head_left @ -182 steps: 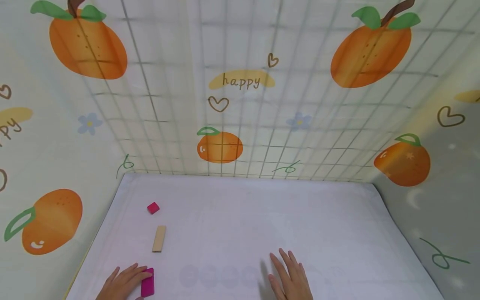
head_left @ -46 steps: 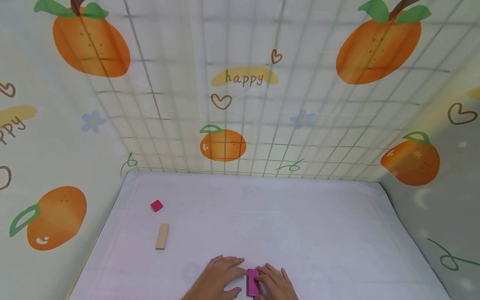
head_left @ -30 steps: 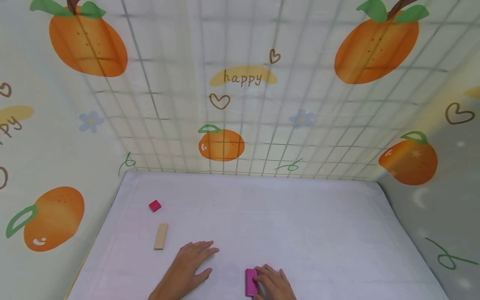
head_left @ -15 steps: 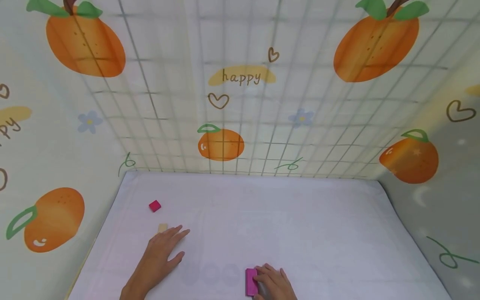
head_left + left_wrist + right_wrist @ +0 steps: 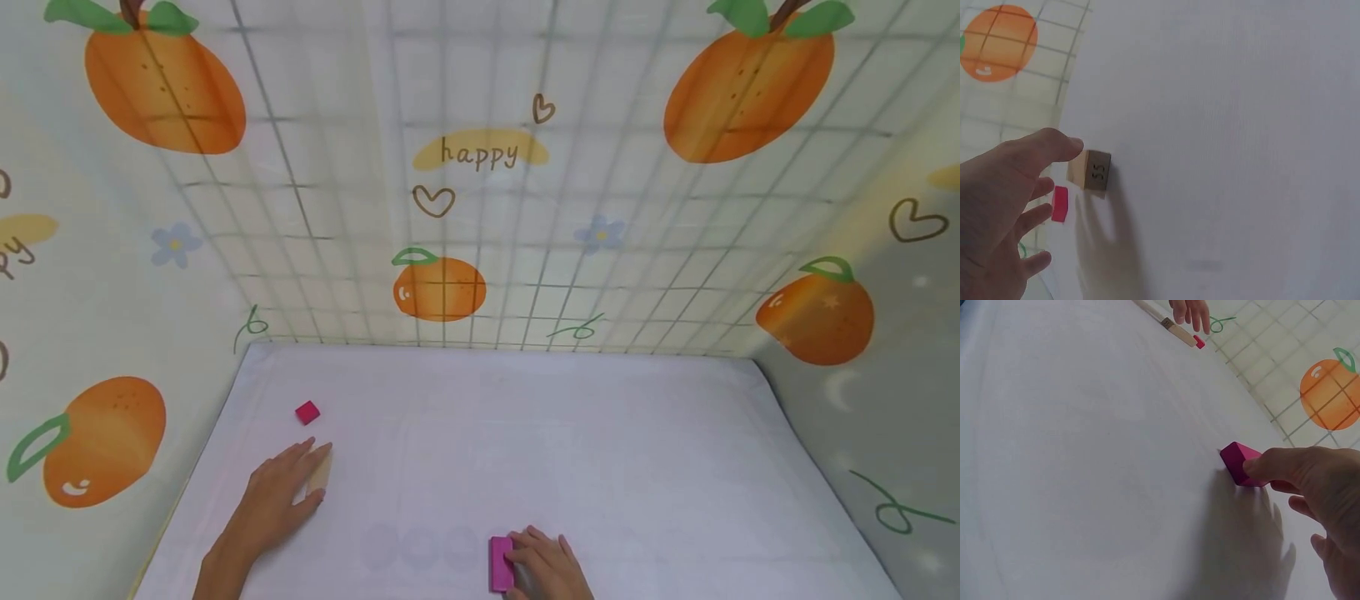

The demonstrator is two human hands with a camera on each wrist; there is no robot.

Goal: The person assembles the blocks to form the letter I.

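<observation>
My left hand (image 5: pixel 273 500) reaches over a plain wooden block (image 5: pixel 320 472), thumb and fingers spread around it and partly covering it in the head view. In the left wrist view the thumb is close above the block's end (image 5: pixel 1098 171), which is marked 55. At the front middle of the table, my right hand (image 5: pixel 551 567) pinches an oblong magenta block (image 5: pixel 500 565) from its right side. The right wrist view shows the thumb against the near end of the magenta block (image 5: pixel 1237 464); its far side is hidden by the hand.
A small red block (image 5: pixel 307 412) lies just beyond the left fingertips. The white table (image 5: pixel 600 450) ends at a patterned back wall (image 5: pixel 510 217) with printed oranges, and side walls rise at left and right.
The magenta block went from the left side to the front middle, where both hands met at it. My left hand then moved back left to the wooden block; the right stayed at the magenta one.
</observation>
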